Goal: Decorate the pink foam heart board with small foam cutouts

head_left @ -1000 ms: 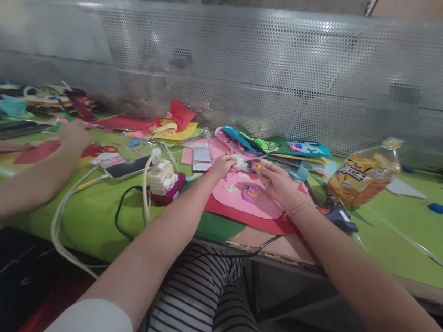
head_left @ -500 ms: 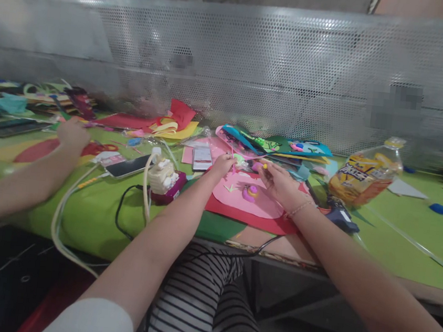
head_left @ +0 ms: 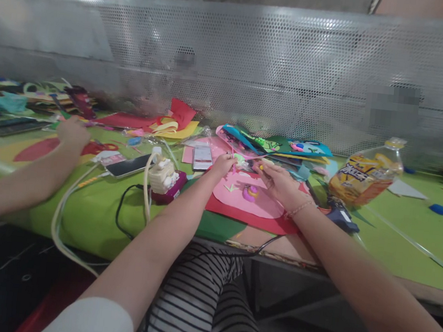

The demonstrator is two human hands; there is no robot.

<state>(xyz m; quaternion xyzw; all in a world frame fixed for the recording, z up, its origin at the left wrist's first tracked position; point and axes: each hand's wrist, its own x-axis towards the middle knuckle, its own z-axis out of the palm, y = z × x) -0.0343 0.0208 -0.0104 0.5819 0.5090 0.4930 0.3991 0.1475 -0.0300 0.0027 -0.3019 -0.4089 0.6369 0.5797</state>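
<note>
My left hand (head_left: 225, 164) is closed in a pinch at the far edge of a pink paper shape (head_left: 241, 206). It is beside a clear crumpled wrapper (head_left: 241, 162); what its fingertips hold is too small to make out. Just right of it, my right hand (head_left: 282, 185) has its fingers closed around a small yellow piece (head_left: 261, 167), perhaps soft clay. Below the hands, a purple and yellow clay figure (head_left: 251, 192) and a pale green V-shaped piece (head_left: 230, 188) lie on the pink shape. Red paper (head_left: 253, 221) lies underneath.
A phone (head_left: 203, 157) and a power adapter block (head_left: 163, 181) with cables stand left of the paper. To the right are a drink bottle (head_left: 363, 173) and a dark-handled tool (head_left: 340, 216). Another person's hand (head_left: 72, 134) works at the left. Colourful craft sheets (head_left: 277, 144) lie behind.
The fingers of my right hand have shifted slightly; the pink-purple bit seen at their tips is now mostly hidden, while the yellow piece still shows. My left hand stays nearly in place.
</note>
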